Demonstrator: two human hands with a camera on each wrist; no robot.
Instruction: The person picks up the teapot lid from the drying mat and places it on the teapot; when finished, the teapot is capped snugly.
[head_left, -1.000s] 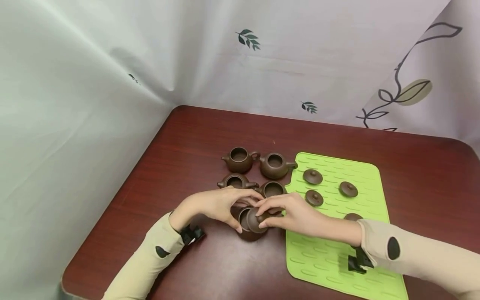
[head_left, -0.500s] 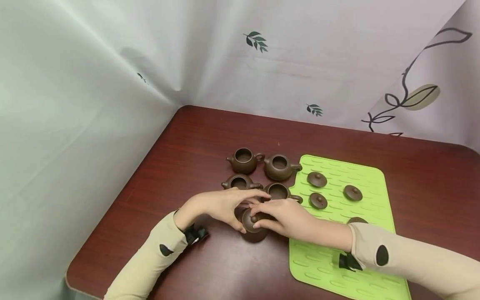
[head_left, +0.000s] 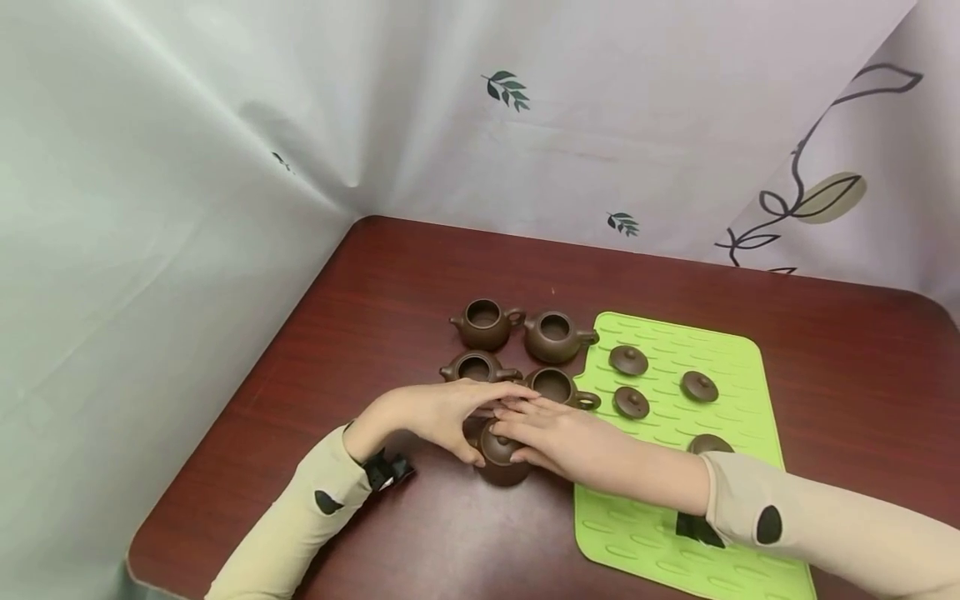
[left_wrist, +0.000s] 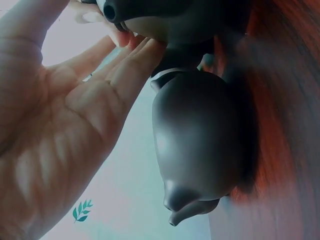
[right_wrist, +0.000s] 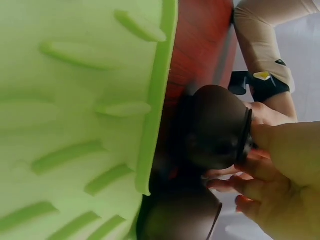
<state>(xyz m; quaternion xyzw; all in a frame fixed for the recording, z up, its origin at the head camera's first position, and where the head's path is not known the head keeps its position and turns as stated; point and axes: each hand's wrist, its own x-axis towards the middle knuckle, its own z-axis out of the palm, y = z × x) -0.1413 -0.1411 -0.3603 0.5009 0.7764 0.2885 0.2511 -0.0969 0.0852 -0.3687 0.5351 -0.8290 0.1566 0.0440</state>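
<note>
A small brown clay teapot (head_left: 504,474) stands on the table in front of both hands, its lid (head_left: 495,448) seated over its mouth. My left hand (head_left: 438,410) holds this teapot from the left, thumb at the near side and fingers reaching behind it. Above the lid, my right hand (head_left: 573,437) lies with its fingers extended, partly covering the knob. In the right wrist view the right fingers (right_wrist: 255,172) are at the lid side of the teapot (right_wrist: 220,125). The teapot's handle is hidden by the right hand.
Several lidless teapots stand close behind, including ones at back left (head_left: 485,331) and back right (head_left: 555,343). A green mat (head_left: 660,433) to the right carries several lids, such as a near one (head_left: 631,402) and a far-right one (head_left: 700,386). A curtain (head_left: 375,100) borders the table.
The lid, tilted in my right fingers earlier, came down onto the teapot's mouth. My right hand then loosened its pinch on the knob and straightened over the lid. My left hand stayed around the teapot.
</note>
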